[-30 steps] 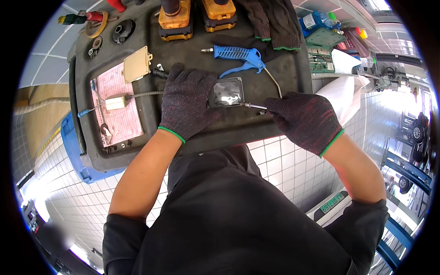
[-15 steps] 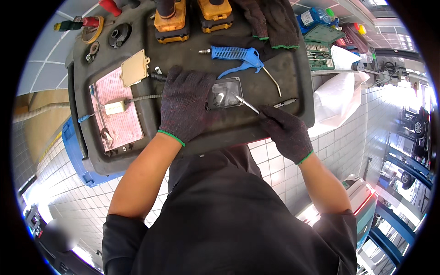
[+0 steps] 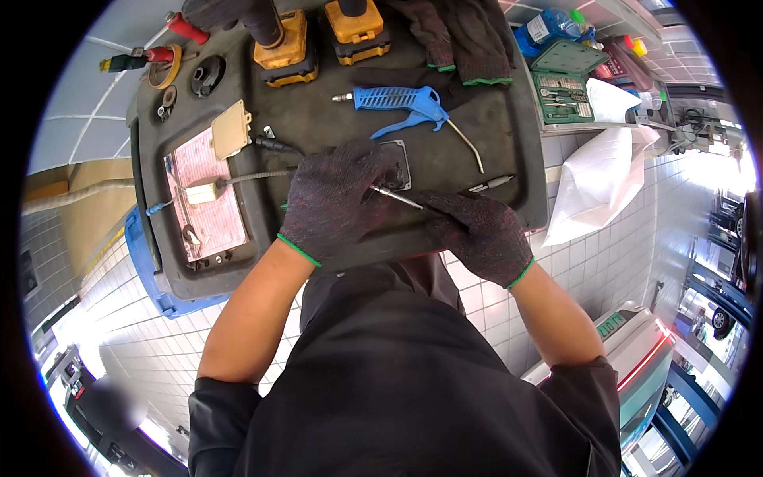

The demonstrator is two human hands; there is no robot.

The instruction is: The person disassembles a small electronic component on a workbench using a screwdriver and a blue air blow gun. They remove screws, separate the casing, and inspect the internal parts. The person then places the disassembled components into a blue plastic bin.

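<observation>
My right hand [image 3: 481,234], in a dark knit glove with a green cuff, grips a slim silver-shafted tool [image 3: 400,197]. The glove hides the tool's rear end. My left hand [image 3: 338,191], gloved the same way, has its fingers curled in around the tool's front end; what they pinch is hidden. Beneath those fingers lies a flat rectangular housing with a pale rim [image 3: 407,165], of which only the right side shows. Beyond my hands rests a blue air blow gun [image 3: 397,103] with a bent metal nozzle. A dark pen-like tool [image 3: 493,184] lies beyond my right hand.
The dark work top [image 3: 318,103] carries two yellow-and-black battery tools [image 3: 284,44], spare gloves [image 3: 469,48], a pink lined sheet [image 3: 208,226], a beige plate [image 3: 231,131] and a cabled white block [image 3: 205,191]. A green socket set [image 3: 566,91] stands at the right.
My left hand has shifted right over the housing, covering most of it, and its fingers have curled in by the tool's front end. My right hand has moved slightly left with the tool.
</observation>
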